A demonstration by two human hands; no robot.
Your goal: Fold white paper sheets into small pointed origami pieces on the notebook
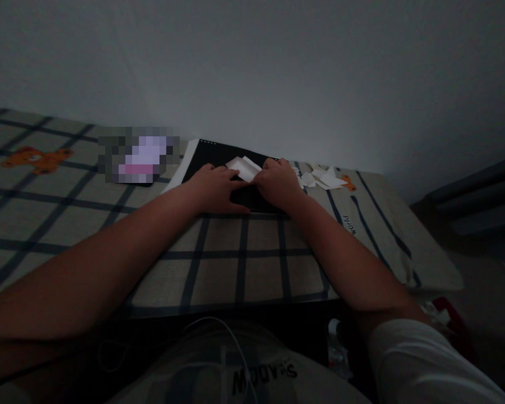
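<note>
A small piece of folded white paper [244, 167] lies on a black flat sheet or folder [219, 152] with a pale left edge. My left hand [214, 188] rests at the paper's left side, fingertips on it and thumb stretched apart over the black surface. At the paper's right edge, my right hand [280, 182] has its fingers curled down and pressed together on the paper. The undersides of the fingers are hidden. Several folded white paper pieces [324, 177] lie just beyond my right hand.
A checked cloth [235, 241] covers the table, which stands against a grey wall [252, 73]. To the left lies a blurred, phone-like object [141, 160]. Below the table's front edge are a clear plastic bottle [339, 348], a thin white cable [231, 331] and a red container [452, 322].
</note>
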